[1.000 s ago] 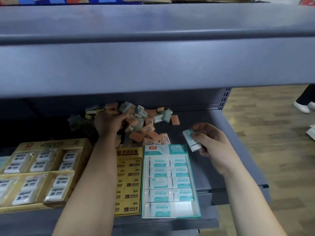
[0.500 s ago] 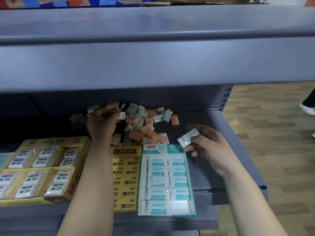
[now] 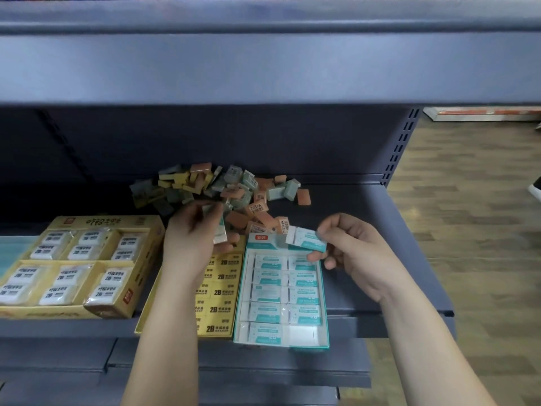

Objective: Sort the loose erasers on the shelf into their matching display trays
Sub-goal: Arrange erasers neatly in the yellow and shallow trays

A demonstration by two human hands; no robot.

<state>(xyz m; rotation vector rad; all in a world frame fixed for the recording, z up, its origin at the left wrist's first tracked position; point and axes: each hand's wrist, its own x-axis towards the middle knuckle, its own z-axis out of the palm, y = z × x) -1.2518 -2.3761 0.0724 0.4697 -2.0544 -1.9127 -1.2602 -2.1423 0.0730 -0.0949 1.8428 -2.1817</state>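
Note:
A heap of loose erasers (image 3: 231,189), orange, green and yellow, lies at the back of the grey shelf (image 3: 360,230). My left hand (image 3: 190,238) is in front of the heap and grips a white and teal eraser (image 3: 219,232) held upright. My right hand (image 3: 348,250) pinches another teal and white eraser (image 3: 306,240) just above the far end of the teal display tray (image 3: 324,288), which holds rows of matching erasers. A yellow 2B tray (image 3: 218,291) lies left of it, partly under my left forearm.
A large yellow carton (image 3: 137,282) with wrapped white erasers stands at the left. An upper shelf (image 3: 263,63) overhangs closely. The shelf's right end and front edge drop to a wooden floor (image 3: 483,230), where someone's shoe (image 3: 535,190) shows at the far right.
My left hand has come back out of the heap holding a teal and white eraser. My right hand has brought its eraser left, over the teal tray's far end.

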